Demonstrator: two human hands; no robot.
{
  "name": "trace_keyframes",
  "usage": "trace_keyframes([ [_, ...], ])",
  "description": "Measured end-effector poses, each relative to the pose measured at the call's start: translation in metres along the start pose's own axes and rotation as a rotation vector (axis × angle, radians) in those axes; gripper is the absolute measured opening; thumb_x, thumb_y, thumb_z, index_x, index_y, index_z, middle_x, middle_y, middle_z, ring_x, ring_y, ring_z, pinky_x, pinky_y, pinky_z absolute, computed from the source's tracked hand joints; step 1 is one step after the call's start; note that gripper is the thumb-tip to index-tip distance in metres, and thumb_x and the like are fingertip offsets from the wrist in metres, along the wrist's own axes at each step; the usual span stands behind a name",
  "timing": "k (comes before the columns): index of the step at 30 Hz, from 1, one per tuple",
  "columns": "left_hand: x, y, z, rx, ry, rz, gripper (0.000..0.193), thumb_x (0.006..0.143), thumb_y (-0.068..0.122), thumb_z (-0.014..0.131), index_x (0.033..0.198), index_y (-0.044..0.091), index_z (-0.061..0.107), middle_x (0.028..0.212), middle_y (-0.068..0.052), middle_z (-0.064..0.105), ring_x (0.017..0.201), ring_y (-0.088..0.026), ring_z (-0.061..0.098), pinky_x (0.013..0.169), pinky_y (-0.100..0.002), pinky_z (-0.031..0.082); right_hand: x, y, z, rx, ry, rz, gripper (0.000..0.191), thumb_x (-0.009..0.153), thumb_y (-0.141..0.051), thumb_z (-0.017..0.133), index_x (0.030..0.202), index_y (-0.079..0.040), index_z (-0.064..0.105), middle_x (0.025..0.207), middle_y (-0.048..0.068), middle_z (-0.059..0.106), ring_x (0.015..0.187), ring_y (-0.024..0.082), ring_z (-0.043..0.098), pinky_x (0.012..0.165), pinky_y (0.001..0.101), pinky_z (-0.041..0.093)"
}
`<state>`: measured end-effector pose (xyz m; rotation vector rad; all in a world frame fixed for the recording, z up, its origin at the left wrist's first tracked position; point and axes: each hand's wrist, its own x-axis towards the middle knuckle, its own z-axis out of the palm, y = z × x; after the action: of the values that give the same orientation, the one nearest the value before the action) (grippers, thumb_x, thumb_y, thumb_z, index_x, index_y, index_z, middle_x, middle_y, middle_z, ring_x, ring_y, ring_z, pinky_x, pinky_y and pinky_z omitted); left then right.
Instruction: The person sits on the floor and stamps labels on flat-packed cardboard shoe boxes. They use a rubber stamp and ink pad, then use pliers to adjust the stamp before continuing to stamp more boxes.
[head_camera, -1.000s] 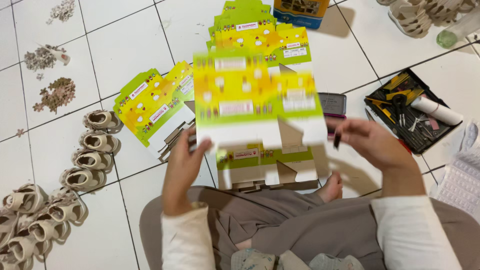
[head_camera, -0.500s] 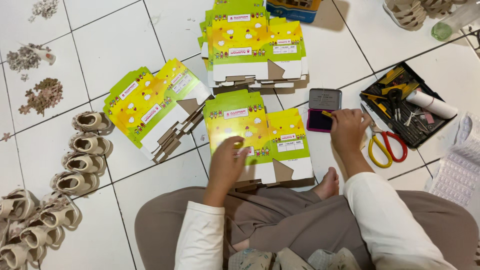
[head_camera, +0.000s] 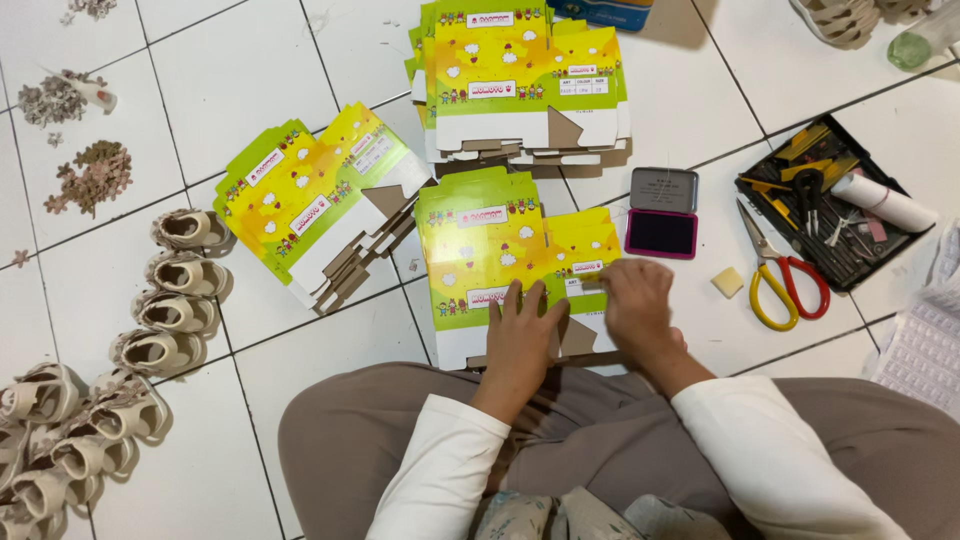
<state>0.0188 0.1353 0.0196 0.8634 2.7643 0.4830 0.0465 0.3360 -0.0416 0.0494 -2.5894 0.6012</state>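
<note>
A stack of flattened yellow-green cardboard boxes (head_camera: 490, 250) lies on the floor in front of my knees. My left hand (head_camera: 520, 335) rests flat on its near edge, fingers spread, pressing it down. My right hand (head_camera: 635, 300) is bunched, fingertips down on the white label at the box's right side. It pinches a small stamp that the fingers mostly hide. An open ink pad (head_camera: 661, 232) with a dark purple face and a grey lid sits just right of the box.
Two more stacks of flat boxes lie at the left (head_camera: 310, 205) and at the back (head_camera: 520, 80). Yellow-and-red scissors (head_camera: 780, 280), a small eraser (head_camera: 727, 282) and a black tool tray (head_camera: 835, 205) are at the right. Beige baby sandals (head_camera: 170, 290) line the left.
The flat box held up a second ago now lies on the near stack. My right hand went to the ink pad, then came back onto the box's label.
</note>
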Motion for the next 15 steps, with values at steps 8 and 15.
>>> trace_keyframes([
  [8,-0.001,-0.003,0.006,0.016,-0.004,0.006,0.082,0.06,0.011,0.091,0.135,0.025,0.06,0.148,-0.011,0.047,0.141,-0.043,0.037,0.108,-0.067,0.037,-0.005,-0.014,0.001,-0.077,-0.043,-0.106,0.025,0.083,0.001,0.063,0.105,-0.008,0.067,0.11,0.006,0.067,0.109,0.025,0.058,0.098,0.0451,0.034],
  [15,0.001,-0.003,0.012,0.054,0.013,0.01,0.08,0.068,0.006,0.083,0.141,0.028,0.057,0.146,-0.013,0.047,0.138,-0.044,0.039,0.104,-0.067,0.038,-0.001,-0.012,-0.01,0.047,-0.152,-0.076,0.02,0.086,-0.003,0.066,0.105,-0.007,0.068,0.106,0.005,0.067,0.108,0.026,0.058,0.097,0.0437,0.038],
])
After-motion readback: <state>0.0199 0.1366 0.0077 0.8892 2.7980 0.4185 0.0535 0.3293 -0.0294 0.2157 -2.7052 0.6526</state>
